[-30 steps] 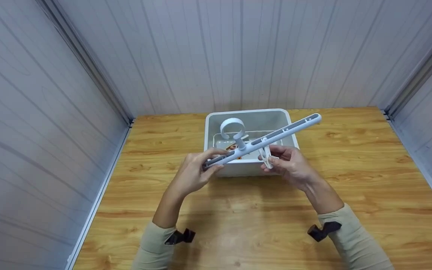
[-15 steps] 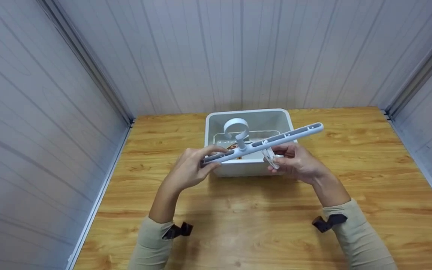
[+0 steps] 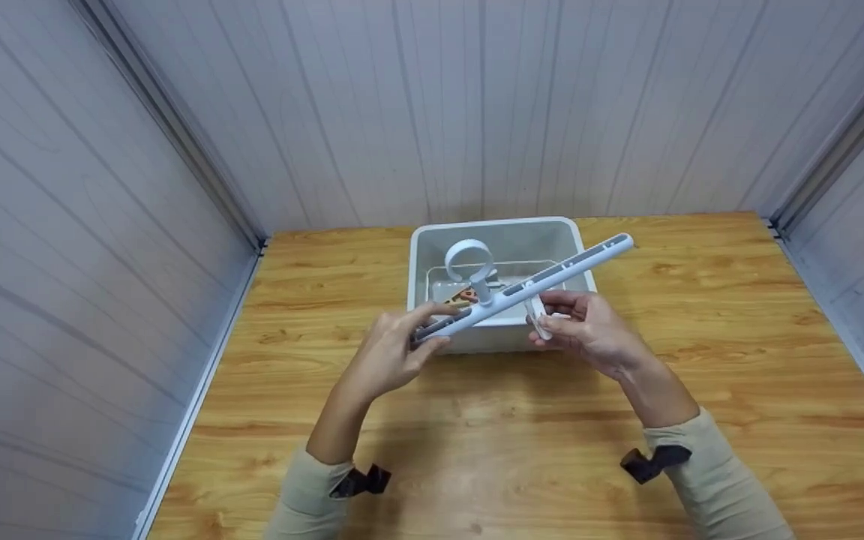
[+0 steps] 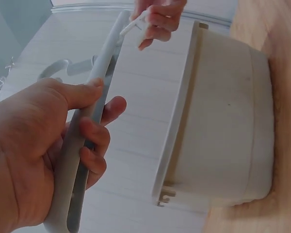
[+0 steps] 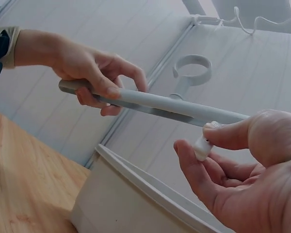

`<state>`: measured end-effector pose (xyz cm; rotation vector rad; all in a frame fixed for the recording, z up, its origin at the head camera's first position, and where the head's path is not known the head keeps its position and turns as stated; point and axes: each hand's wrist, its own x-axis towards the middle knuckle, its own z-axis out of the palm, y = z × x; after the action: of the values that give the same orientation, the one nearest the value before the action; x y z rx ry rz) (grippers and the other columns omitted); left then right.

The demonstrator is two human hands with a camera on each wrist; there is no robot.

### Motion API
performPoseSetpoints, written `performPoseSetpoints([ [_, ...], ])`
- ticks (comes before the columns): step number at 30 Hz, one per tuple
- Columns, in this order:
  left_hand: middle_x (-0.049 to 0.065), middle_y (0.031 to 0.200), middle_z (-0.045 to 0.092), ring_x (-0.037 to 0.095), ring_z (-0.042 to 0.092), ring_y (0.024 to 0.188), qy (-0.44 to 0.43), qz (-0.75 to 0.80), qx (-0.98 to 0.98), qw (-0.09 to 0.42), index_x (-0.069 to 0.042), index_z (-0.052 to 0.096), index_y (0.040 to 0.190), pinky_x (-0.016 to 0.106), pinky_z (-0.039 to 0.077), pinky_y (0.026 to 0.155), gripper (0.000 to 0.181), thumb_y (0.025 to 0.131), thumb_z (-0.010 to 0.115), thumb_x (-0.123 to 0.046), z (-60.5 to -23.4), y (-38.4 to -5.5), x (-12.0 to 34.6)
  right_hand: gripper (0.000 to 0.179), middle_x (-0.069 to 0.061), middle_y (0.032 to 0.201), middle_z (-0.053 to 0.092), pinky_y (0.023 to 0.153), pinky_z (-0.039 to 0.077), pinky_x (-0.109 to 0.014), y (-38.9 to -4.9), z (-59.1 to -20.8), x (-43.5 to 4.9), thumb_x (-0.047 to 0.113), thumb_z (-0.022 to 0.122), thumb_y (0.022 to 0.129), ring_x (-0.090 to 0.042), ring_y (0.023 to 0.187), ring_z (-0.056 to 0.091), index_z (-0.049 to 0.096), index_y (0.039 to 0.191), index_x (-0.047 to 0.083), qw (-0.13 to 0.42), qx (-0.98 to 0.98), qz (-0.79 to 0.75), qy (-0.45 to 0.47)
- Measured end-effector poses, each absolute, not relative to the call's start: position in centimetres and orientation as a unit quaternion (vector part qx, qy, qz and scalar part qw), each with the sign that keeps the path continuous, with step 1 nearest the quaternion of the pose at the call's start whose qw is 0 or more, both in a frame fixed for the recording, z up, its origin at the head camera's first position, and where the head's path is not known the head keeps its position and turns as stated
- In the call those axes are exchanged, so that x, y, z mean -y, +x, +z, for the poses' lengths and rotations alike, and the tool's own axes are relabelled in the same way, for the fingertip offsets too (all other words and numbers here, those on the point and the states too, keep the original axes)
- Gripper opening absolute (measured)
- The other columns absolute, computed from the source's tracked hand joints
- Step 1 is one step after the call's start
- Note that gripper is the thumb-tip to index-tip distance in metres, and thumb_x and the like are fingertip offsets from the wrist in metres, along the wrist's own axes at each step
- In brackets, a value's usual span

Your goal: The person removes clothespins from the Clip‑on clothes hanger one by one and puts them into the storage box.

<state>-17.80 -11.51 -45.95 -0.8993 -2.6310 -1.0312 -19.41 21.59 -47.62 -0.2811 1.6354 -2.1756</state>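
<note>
A white hanger bar point(image 3: 544, 283) with a round open hook point(image 3: 469, 259) is held at a slant over a bin, its right end higher. My left hand point(image 3: 394, 345) grips the bar's lower left end, the thumb on one side and the fingers curled round the other, as the left wrist view shows. With thumb and fingers my right hand point(image 3: 586, 330) pinches a white clothes peg point(image 3: 538, 316) right beneath the bar. In the head view the peg's top meets the bar's underside; whether it is hooked in there I cannot tell.
The light grey bin point(image 3: 503, 223) stands on the wooden table point(image 3: 477, 450) below the hanger. Inside lie an orange-brown patterned piece point(image 3: 466, 295) and a clear, pale-rimmed item. Grey panel walls point(image 3: 477, 112) enclose the table at the back and both sides.
The bar's right end dipped half a second ago and has risen again. My right hand shifted slightly right with the peg, then back left a little. Both hands keep their hold.
</note>
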Motion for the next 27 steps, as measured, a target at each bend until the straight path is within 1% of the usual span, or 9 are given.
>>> performPoseSetpoints([
  [4, 0.012, 0.086, 0.08, 0.008, 0.054, 0.067, -0.288, -0.405, 0.866, 0.056, -0.018, 0.076, 0.137, 0.02, 0.038, 0.062, 0.031, 0.106, 0.079, -0.019, -46.9, -18.2, 11.5, 0.046, -0.005, 0.109, 0.067, 0.087, 0.071, -0.03, -19.0, -47.3, -20.5, -0.008, 0.064, 0.108, -0.013, 0.084, 0.08, 0.048, 0.149, -0.019, 0.152, -0.608, -0.774, -0.09],
  [6, 0.013, 0.087, 0.081, 0.007, 0.057, 0.068, -0.282, -0.429, 0.857, 0.044, -0.016, 0.075, 0.137, 0.02, 0.04, 0.063, 0.031, 0.106, 0.079, -0.018, -47.2, -18.3, 11.5, 0.044, -0.004, 0.107, 0.067, 0.086, 0.071, -0.031, -18.8, -47.2, -20.1, -0.01, 0.063, 0.108, -0.012, 0.083, 0.08, 0.049, 0.148, -0.02, 0.129, -0.619, -0.77, -0.084],
  [10, 0.011, 0.087, 0.08, 0.005, 0.058, 0.07, -0.266, -0.446, 0.854, 0.038, -0.015, 0.075, 0.137, 0.021, 0.041, 0.065, 0.031, 0.106, 0.079, -0.018, -47.5, -18.2, 11.2, 0.041, -0.002, 0.105, 0.067, 0.084, 0.071, -0.03, -18.7, -47.2, -19.4, -0.013, 0.061, 0.107, -0.012, 0.084, 0.08, 0.052, 0.147, -0.019, 0.082, -0.643, -0.758, -0.077],
  [12, 0.01, 0.088, 0.08, 0.007, 0.06, 0.071, -0.256, -0.455, 0.852, 0.035, -0.016, 0.075, 0.137, 0.021, 0.043, 0.066, 0.032, 0.106, 0.079, -0.017, -47.7, -18.2, 11.1, 0.041, -0.002, 0.104, 0.067, 0.084, 0.071, -0.03, -18.8, -47.3, -19.2, -0.014, 0.062, 0.107, -0.012, 0.084, 0.08, 0.053, 0.147, -0.018, 0.063, -0.65, -0.754, -0.077],
  [15, 0.013, 0.094, 0.083, 0.014, 0.068, 0.077, -0.246, -0.476, 0.844, 0.022, -0.016, 0.075, 0.138, 0.022, 0.048, 0.069, 0.032, 0.106, 0.078, -0.016, -48.0, -18.2, 10.8, 0.04, -0.004, 0.105, 0.067, 0.083, 0.07, -0.027, -18.8, -47.3, -19.0, -0.014, 0.063, 0.106, -0.012, 0.085, 0.079, 0.056, 0.145, -0.017, 0.039, -0.655, -0.751, -0.074],
  [17, 0.016, 0.097, 0.084, 0.021, 0.072, 0.082, -0.241, -0.493, 0.836, 0.011, -0.015, 0.075, 0.139, 0.023, 0.05, 0.071, 0.032, 0.107, 0.077, -0.014, -48.3, -18.2, 10.7, 0.039, -0.006, 0.105, 0.066, 0.083, 0.07, -0.027, -18.8, -47.2, -18.9, -0.014, 0.065, 0.105, -0.011, 0.086, 0.079, 0.057, 0.143, -0.016, 0.028, -0.66, -0.747, -0.07],
  [19, 0.019, 0.099, 0.085, 0.022, 0.074, 0.083, -0.236, -0.505, 0.83, 0.004, -0.014, 0.074, 0.14, 0.023, 0.051, 0.072, 0.032, 0.107, 0.077, -0.014, -48.6, -18.2, 10.6, 0.038, -0.008, 0.106, 0.067, 0.084, 0.07, -0.028, -18.8, -47.2, -18.9, -0.014, 0.067, 0.104, -0.011, 0.086, 0.079, 0.058, 0.141, -0.015, 0.022, -0.664, -0.745, -0.068],
  [23, 0.023, 0.1, 0.084, 0.015, 0.072, 0.081, -0.229, -0.524, 0.82, -0.005, -0.012, 0.073, 0.141, 0.022, 0.05, 0.069, 0.033, 0.108, 0.076, -0.013, -48.9, -18.2, 10.5, 0.039, -0.008, 0.106, 0.068, 0.084, 0.07, -0.029, -18.9, -47.2, -18.9, -0.013, 0.069, 0.103, -0.012, 0.087, 0.079, 0.059, 0.141, -0.014, 0.024, -0.665, -0.744, -0.067],
  [27, 0.023, 0.102, 0.083, 0.011, 0.072, 0.083, -0.23, -0.531, 0.815, -0.014, -0.013, 0.073, 0.142, 0.022, 0.05, 0.069, 0.034, 0.109, 0.075, -0.014, -49.0, -18.2, 10.4, 0.039, -0.006, 0.105, 0.069, 0.083, 0.07, -0.029, -19.0, -47.2, -19.0, -0.014, 0.068, 0.103, -0.012, 0.086, 0.079, 0.059, 0.14, -0.014, 0.025, -0.661, -0.747, -0.064],
])
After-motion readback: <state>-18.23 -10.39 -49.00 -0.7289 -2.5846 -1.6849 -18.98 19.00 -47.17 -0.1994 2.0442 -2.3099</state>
